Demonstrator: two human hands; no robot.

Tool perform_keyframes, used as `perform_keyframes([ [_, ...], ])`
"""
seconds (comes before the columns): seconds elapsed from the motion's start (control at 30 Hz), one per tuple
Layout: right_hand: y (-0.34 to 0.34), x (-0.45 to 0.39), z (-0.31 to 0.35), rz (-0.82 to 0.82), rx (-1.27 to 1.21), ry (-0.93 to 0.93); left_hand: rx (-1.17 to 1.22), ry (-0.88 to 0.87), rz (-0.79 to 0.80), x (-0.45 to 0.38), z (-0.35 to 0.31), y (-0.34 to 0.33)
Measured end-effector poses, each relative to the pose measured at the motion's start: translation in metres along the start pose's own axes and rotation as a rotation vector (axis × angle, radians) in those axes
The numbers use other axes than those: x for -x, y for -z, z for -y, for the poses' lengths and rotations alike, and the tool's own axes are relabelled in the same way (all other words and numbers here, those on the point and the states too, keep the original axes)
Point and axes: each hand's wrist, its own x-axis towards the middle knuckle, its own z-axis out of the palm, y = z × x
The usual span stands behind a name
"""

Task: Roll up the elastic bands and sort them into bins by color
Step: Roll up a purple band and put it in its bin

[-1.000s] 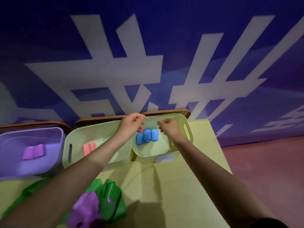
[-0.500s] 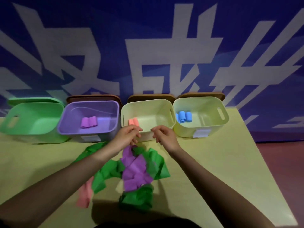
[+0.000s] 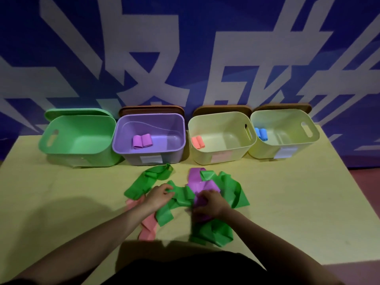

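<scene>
A tangle of loose bands lies mid-table: green bands [image 3: 230, 188], a purple band [image 3: 196, 179] and a pink band [image 3: 149, 225]. My left hand [image 3: 159, 196] pinches a green band [image 3: 141, 184] at its middle. My right hand [image 3: 209, 203] grips the purple band where it crosses the green ones. Four bins stand in a row behind: a green bin [image 3: 61, 147], a purple bin [image 3: 127, 149] with purple rolls [image 3: 141, 141], a cream bin [image 3: 236, 153] with pink rolls [image 3: 197, 142], and a second cream bin [image 3: 308, 145] with blue rolls [image 3: 261, 134].
The yellow table [image 3: 298, 202] ends at the right above a reddish floor [image 3: 368, 202]. Brown lids [image 3: 152, 110] lean behind the bins against a blue wall with white characters. Bare tabletop lies left and right of the pile.
Both hands came back from the blue bin and dropped onto the band pile; the left now pinches green, the right grips purple. The view tilted down to the table.
</scene>
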Motion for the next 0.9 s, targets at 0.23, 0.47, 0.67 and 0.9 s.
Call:
perform_keyframes([
  [0.23, -0.005, 0.004, 0.005, -0.108, -0.253, -0.11, 0.098, -0.018, 0.088, -0.006, 0.002, -0.013],
  [0.47, 0.062, 0.015, 0.057, -0.349, -0.708, 0.156, 0.559, -0.163, 0.089, 0.019, -0.069, 0.002],
  [0.67, 0.108, 0.023, 0.09, -0.385, -0.91, 0.266, 0.616, -0.372, -0.016, 0.045, -0.106, 0.036],
  [0.9, 0.126, 0.044, 0.107, -0.386, -0.918, 0.405, 0.537, -0.404, 0.056, 0.068, -0.119, 0.056],
])
